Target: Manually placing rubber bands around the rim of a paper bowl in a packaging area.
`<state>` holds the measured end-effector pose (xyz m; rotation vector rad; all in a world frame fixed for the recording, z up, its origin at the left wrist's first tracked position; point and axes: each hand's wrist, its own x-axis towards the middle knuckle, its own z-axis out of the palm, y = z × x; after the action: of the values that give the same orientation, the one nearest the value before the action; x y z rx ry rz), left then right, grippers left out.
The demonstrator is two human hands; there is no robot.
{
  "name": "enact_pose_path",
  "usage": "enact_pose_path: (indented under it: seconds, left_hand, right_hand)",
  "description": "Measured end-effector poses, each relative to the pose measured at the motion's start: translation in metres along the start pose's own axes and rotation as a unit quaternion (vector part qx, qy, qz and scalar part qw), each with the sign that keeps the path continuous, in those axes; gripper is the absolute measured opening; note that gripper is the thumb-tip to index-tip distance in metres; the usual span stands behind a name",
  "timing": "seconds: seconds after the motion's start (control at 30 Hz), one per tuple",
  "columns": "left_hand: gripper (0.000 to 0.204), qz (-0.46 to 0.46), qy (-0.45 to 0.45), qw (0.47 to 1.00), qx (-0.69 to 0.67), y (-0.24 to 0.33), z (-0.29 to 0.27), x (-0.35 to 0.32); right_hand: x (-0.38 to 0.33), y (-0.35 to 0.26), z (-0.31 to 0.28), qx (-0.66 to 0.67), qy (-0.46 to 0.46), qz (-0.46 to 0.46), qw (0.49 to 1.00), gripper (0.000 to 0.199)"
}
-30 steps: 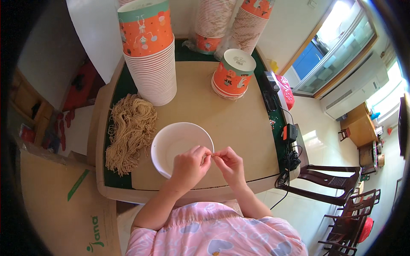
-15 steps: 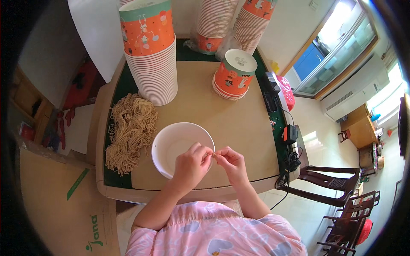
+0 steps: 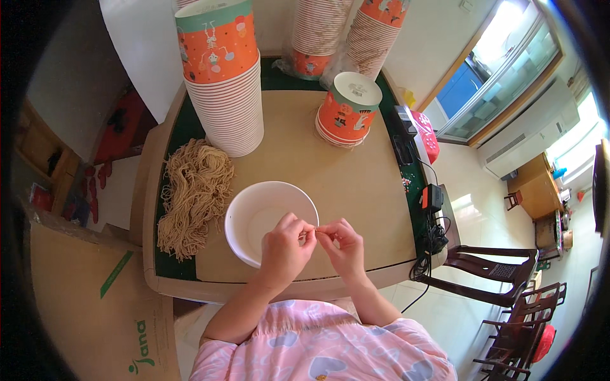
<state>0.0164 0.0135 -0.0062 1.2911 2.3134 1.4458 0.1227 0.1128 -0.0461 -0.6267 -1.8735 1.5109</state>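
My left hand (image 3: 287, 246) and my right hand (image 3: 342, 246) meet tip to tip at the right rim of a white paper bucket (image 3: 253, 209). Both are closed in a pinch on a tiny tan bit, which looks like the end of a cord; the fingers hide most of it. The bucket stands mouth up, and its inside is white. To its left lies a loose heap of tan cords (image 3: 194, 197).
A tall stack of orange and green printed buckets (image 3: 222, 101) rises behind the cords. A shorter upside-down stack (image 3: 348, 114) sits at the back right, with wrapped stacks (image 3: 321, 32) beyond. Black cables (image 3: 432, 241) hang along the table's right edge, near a wooden chair (image 3: 489, 270).
My hands have shifted very slightly, and the fingertips still touch over the bucket's rim. Little of the tan bit shows now. The bucket and cords have stayed in place.
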Motion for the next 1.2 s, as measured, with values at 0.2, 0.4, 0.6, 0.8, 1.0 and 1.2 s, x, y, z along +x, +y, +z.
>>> enact_pose_path:
  seconds: [0.2, 0.4, 0.6, 0.8, 1.0, 1.2]
  left_hand:
    - [0.006, -0.023, -0.008, 0.999, -0.038, -0.005, -0.011, 0.002]
    - [0.004, -0.024, 0.002, 0.997, -0.07, -0.009, -0.016, 0.002]
    - [0.007, -0.079, -0.035, 0.994, -0.073, -0.004, -0.024, 0.003]
    - [0.007, -0.084, -0.03, 0.991, -0.104, -0.007, -0.023, 0.001]
    - [0.006, -0.095, -0.029, 0.985, -0.144, -0.01, -0.019, 0.0]
    - [0.007, -0.094, -0.032, 0.98, -0.171, -0.012, -0.018, -0.001]
  right_hand:
    - [0.003, -0.014, 0.001, -0.069, -0.02, -0.038, 0.997, 0.013]
    - [0.007, -0.033, -0.001, -0.127, -0.08, -0.006, 0.989, 0.018]
    - [0.012, -0.041, 0.0, -0.208, -0.104, -0.041, 0.972, 0.011]
    - [0.014, -0.046, 0.005, -0.233, -0.092, -0.06, 0.966, 0.007]
    - [0.014, -0.043, 0.01, -0.227, -0.065, -0.075, 0.969, 0.009]
    - [0.011, -0.042, 0.014, -0.201, -0.033, -0.077, 0.976, 0.009]
